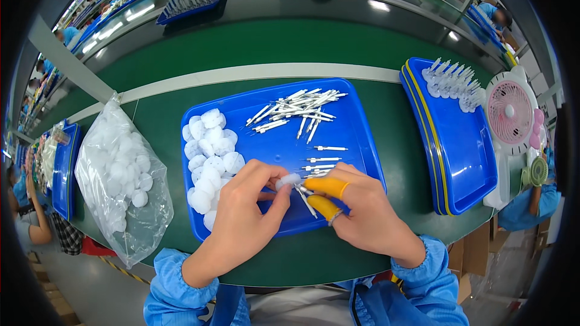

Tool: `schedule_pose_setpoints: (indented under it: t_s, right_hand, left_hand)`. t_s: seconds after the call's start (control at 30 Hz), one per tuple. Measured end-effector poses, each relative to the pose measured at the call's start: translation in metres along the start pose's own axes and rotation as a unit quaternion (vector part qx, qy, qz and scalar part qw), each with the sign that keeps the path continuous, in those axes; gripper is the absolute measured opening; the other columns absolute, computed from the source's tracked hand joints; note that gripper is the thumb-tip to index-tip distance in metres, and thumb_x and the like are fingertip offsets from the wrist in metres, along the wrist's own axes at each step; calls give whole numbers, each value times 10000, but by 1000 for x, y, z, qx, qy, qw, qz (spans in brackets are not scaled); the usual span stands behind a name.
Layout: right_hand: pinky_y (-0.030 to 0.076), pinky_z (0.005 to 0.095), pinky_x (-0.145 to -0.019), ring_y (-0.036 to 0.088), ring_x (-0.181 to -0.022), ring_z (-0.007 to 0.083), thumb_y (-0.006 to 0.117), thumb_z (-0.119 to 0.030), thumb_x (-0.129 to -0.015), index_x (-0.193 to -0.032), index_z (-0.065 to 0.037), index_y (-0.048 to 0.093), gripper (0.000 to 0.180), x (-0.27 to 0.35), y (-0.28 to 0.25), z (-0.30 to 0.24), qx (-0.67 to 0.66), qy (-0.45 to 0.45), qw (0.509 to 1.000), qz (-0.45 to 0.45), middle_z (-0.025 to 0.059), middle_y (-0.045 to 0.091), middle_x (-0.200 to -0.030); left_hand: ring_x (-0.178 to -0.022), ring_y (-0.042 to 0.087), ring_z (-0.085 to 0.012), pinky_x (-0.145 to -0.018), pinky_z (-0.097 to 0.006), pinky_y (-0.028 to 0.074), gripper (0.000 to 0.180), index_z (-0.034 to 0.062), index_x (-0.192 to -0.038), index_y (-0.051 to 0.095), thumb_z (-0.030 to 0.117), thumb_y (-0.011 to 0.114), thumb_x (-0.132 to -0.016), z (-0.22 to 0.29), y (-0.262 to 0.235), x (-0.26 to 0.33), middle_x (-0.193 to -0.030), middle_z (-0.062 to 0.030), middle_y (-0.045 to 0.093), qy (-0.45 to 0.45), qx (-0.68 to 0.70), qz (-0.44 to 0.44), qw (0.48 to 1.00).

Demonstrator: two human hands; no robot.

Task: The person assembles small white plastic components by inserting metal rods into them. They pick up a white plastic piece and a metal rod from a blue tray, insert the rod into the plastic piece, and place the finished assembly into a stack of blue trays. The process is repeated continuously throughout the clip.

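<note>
Over the near part of a blue tray, my two hands meet. Between the closed thumb and fingers of my left hand is a small white translucent round piece. My right hand, with yellow finger cots on thumb and forefinger, pinches a thin white rod right against that piece; the fingertips partly hide where they join. Many white round pieces lie along the tray's left side. A loose heap of slim white rods lies at its far side, and several more rods lie in a row beyond my right hand.
Left of the tray lies a clear plastic bag of white round pieces. At right, stacked blue and yellow trays hold rods standing on round bases, beside a pink fan. A dark conveyor runs behind, carrying another filled tray.
</note>
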State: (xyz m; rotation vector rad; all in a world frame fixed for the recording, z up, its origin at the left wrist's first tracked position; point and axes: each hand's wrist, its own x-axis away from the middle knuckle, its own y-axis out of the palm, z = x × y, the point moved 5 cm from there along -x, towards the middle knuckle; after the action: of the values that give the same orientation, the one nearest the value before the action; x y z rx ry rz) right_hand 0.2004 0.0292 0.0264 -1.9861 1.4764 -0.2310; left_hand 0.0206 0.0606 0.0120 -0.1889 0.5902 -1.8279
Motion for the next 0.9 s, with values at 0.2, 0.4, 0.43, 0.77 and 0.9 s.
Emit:
schedule_pose_setpoints:
  t_s: [0.2,0.4,0.43,0.77,0.9]
  right_hand:
    - [510,442,-881,608,-973,347,702,92,-711,-1160,78,733,451,2,2,8,68,-26,997,1,157,625,-981]
    - [504,443,-881,602,-980,351,708,76,-698,-1154,79,736,456,0,1,11,92,9,995,-23,160,632,-987]
    - [503,443,-882,602,-981,352,708,76,-698,-1146,79,736,448,0,1,10,93,8,995,-21,159,634,-988]
    - [515,462,-816,621,-902,370,714,85,-652,-987,90,730,335,2,17,0,47,-11,998,42,177,636,-917]
    - [518,469,-742,622,-835,372,692,92,-640,-920,111,720,282,6,17,-1,38,-17,996,79,188,624,-863]
  left_hand:
    - [-856,730,-185,-737,-315,664,152,-41,-1064,718,-60,749,-917,0,3,1,-1000,-112,685,16,-20,4,1000]
    - [-860,764,-190,-736,-328,673,142,-52,-1021,699,-45,781,-907,-3,1,2,-947,-119,716,-25,-3,23,999]
    - [-860,762,-212,-750,-338,673,150,-45,-1022,686,-30,784,-909,-3,1,2,-952,-130,708,-29,-2,17,999]
    - [-798,742,-290,-733,-367,648,159,-30,-1007,683,-24,770,-875,-1,6,4,-926,-151,665,22,-19,28,999]
    - [-745,723,-305,-653,-380,600,176,-29,-1009,687,-28,769,-854,2,5,8,-910,-156,649,45,-28,34,998]
